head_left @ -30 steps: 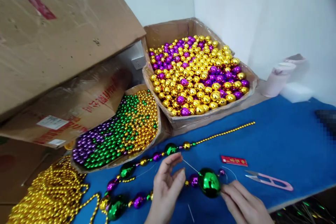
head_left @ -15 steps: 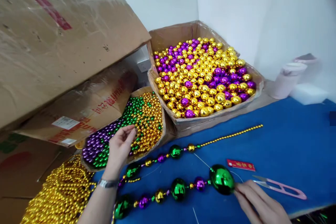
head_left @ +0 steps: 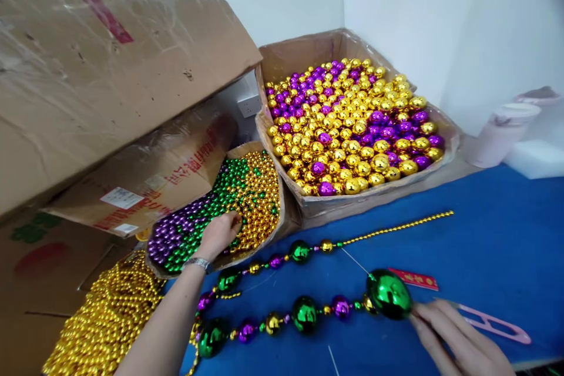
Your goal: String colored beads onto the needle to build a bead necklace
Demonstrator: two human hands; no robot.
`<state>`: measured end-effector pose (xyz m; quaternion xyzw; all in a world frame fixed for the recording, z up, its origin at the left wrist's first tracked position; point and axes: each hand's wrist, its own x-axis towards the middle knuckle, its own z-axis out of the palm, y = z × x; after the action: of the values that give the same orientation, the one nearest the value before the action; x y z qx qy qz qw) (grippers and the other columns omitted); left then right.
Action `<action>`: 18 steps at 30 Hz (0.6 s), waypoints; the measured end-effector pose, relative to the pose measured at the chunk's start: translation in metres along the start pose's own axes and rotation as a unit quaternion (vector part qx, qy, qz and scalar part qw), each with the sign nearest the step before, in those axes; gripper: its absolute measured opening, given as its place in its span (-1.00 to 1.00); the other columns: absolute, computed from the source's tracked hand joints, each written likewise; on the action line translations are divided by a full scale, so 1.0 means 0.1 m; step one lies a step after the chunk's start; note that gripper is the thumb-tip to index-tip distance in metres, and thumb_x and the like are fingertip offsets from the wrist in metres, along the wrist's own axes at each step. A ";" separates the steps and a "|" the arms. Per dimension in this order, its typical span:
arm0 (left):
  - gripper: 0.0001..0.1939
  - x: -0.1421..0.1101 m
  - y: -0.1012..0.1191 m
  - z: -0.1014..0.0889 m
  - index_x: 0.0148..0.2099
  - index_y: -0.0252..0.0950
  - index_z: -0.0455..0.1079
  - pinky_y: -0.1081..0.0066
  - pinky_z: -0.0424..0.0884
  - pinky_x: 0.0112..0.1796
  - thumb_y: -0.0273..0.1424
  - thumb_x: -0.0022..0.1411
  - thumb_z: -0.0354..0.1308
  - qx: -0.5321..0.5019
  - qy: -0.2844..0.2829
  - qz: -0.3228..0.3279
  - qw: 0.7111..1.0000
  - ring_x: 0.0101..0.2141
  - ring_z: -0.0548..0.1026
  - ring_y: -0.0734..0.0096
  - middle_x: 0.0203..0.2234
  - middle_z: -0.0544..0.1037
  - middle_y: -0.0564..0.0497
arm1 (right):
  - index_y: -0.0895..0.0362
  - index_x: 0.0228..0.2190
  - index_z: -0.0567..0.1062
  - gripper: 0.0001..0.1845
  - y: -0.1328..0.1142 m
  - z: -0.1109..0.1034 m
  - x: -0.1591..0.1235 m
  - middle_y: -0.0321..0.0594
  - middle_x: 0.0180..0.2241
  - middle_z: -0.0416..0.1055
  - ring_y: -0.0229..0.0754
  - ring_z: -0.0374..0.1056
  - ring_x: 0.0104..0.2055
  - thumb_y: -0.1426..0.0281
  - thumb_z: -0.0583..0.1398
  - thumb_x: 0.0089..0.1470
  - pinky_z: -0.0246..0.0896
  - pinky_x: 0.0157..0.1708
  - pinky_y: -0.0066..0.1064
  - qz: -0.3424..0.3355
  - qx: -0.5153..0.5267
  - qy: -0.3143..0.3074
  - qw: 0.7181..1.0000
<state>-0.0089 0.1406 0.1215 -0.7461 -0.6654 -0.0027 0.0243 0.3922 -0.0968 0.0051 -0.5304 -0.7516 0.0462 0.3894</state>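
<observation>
My left hand (head_left: 220,234) reaches into a cardboard tray (head_left: 282,220) of small purple, green and gold beads, its fingers curled down among the green and gold ones; what they grip is hidden. A watch sits on that wrist. My right hand (head_left: 458,341) rests at the lower right, fingertips pinched at the end of a large green bead (head_left: 388,294) on a partly strung necklace (head_left: 304,312) of green, purple and gold beads. A thin thread (head_left: 355,262) runs up from the big bead. The necklace lies on the blue table cover (head_left: 484,247).
A bigger cardboard box (head_left: 308,53) of gold and purple balls stands behind. Large cardboard boxes (head_left: 110,70) lean at the left over a heap of gold bead strands (head_left: 106,317). Pink thread snips (head_left: 497,326) and a red label (head_left: 416,279) lie by my right hand. A pale cup (head_left: 502,132) stands far right.
My left hand left the necklace, moved up-left to the small-bead tray and now digs its fingers in. The view shifted slightly left; my right hand stays at the large green bead.
</observation>
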 end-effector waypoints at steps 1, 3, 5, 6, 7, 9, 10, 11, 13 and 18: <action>-0.82 0.00 0.00 0.01 -0.25 -0.20 0.45 0.40 0.32 -0.33 -0.34 0.12 0.05 0.017 -0.006 0.002 1.000 -0.30 0.52 0.21 -0.35 0.59 -0.05 | 0.14 -0.07 0.33 -0.74 -0.01 -0.01 0.01 -0.18 -0.36 0.37 -0.22 0.43 -0.32 0.32 0.00 0.26 0.34 -0.29 -0.53 0.010 0.002 -0.001 1.000; -0.81 0.00 0.00 0.04 -0.23 -0.19 0.44 0.40 0.32 -0.34 -0.33 0.11 0.06 0.046 -0.016 0.007 0.999 -0.30 0.52 0.19 -0.34 0.59 -0.06 | 0.12 -0.08 0.33 -0.76 -0.03 -0.04 0.03 -0.18 -0.35 0.36 -0.22 0.41 -0.33 0.35 0.01 0.25 0.32 -0.30 -0.50 0.014 0.005 0.004 1.000; -0.79 -0.01 -0.01 0.06 -0.22 -0.21 0.44 0.38 0.33 -0.36 -0.32 0.11 0.06 0.065 -0.018 0.010 0.998 -0.30 0.52 0.16 -0.34 0.58 -0.09 | 0.12 -0.08 0.32 -0.78 -0.05 -0.07 0.06 -0.19 -0.34 0.35 -0.22 0.40 -0.33 0.38 0.02 0.25 0.29 -0.32 -0.48 0.018 0.012 0.010 1.000; -0.79 -0.01 0.00 0.07 -0.22 -0.22 0.45 0.37 0.34 -0.37 -0.31 0.12 0.05 0.071 -0.016 0.011 0.997 -0.31 0.52 0.14 -0.34 0.58 -0.11 | 0.12 -0.08 0.32 -0.78 -0.06 -0.09 0.08 -0.19 -0.34 0.34 -0.23 0.39 -0.34 0.40 0.02 0.24 0.29 -0.32 -0.48 0.022 0.018 0.009 1.000; -0.77 -0.01 0.00 0.08 -0.22 -0.23 0.45 0.36 0.34 -0.38 -0.31 0.13 0.03 0.076 -0.010 0.012 0.997 -0.31 0.53 0.13 -0.34 0.58 -0.13 | 0.13 -0.08 0.32 -0.78 -0.07 -0.10 0.09 -0.20 -0.35 0.33 -0.24 0.39 -0.34 0.41 0.02 0.24 0.28 -0.31 -0.48 0.027 0.022 0.007 0.999; -0.76 0.00 0.03 0.08 -0.20 -0.25 0.44 0.36 0.35 -0.37 -0.31 0.17 -0.01 0.077 0.008 0.016 0.997 -0.31 0.53 0.14 -0.31 0.57 -0.14 | 0.13 -0.10 0.33 -0.79 -0.07 -0.10 0.10 -0.20 -0.35 0.32 -0.25 0.38 -0.33 0.41 0.01 0.25 0.27 -0.30 -0.48 0.036 0.022 0.006 0.999; -0.75 0.02 0.06 0.08 -0.20 -0.25 0.44 0.37 0.36 -0.35 -0.31 0.19 -0.02 0.074 0.017 0.022 0.997 -0.30 0.53 0.16 -0.30 0.57 -0.13 | 0.13 -0.11 0.33 -0.80 -0.07 -0.10 0.10 -0.20 -0.35 0.31 -0.24 0.38 -0.32 0.40 0.01 0.25 0.27 -0.29 -0.48 0.036 0.018 0.007 0.999; -0.74 0.04 0.10 0.07 -0.18 -0.24 0.44 0.37 0.36 -0.34 -0.31 0.20 -0.03 0.068 0.026 0.031 0.997 -0.30 0.52 0.19 -0.30 0.57 -0.12 | 0.13 -0.12 0.33 -0.80 -0.07 -0.09 0.09 -0.20 -0.35 0.31 -0.24 0.38 -0.31 0.39 0.00 0.26 0.27 -0.28 -0.48 0.034 0.016 0.007 0.999; -0.72 0.09 0.21 0.07 -0.13 -0.24 0.42 0.38 0.37 -0.29 -0.30 0.22 -0.04 0.050 0.041 0.060 0.996 -0.28 0.52 0.23 -0.26 0.57 -0.09 | 0.12 -0.13 0.34 -0.81 -0.06 -0.06 0.09 -0.20 -0.34 0.32 -0.23 0.38 -0.31 0.39 0.00 0.26 0.26 -0.28 -0.48 0.030 0.016 0.009 0.999; -0.69 0.29 0.57 0.15 -0.03 -0.23 0.39 0.40 0.36 -0.16 -0.32 0.23 -0.03 -0.010 0.057 0.149 0.987 -0.20 0.49 0.28 -0.17 0.53 -0.06 | 0.14 -0.12 0.33 -0.82 -0.11 -0.04 0.15 -0.20 -0.35 0.32 -0.25 0.36 -0.35 0.45 0.04 0.23 0.24 -0.31 -0.46 0.028 0.048 0.004 0.998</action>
<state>0.0507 0.1635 0.1054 -0.8354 -0.5447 -0.0481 0.0551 0.3844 -0.0909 0.0211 -0.5319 -0.7321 0.0911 0.4158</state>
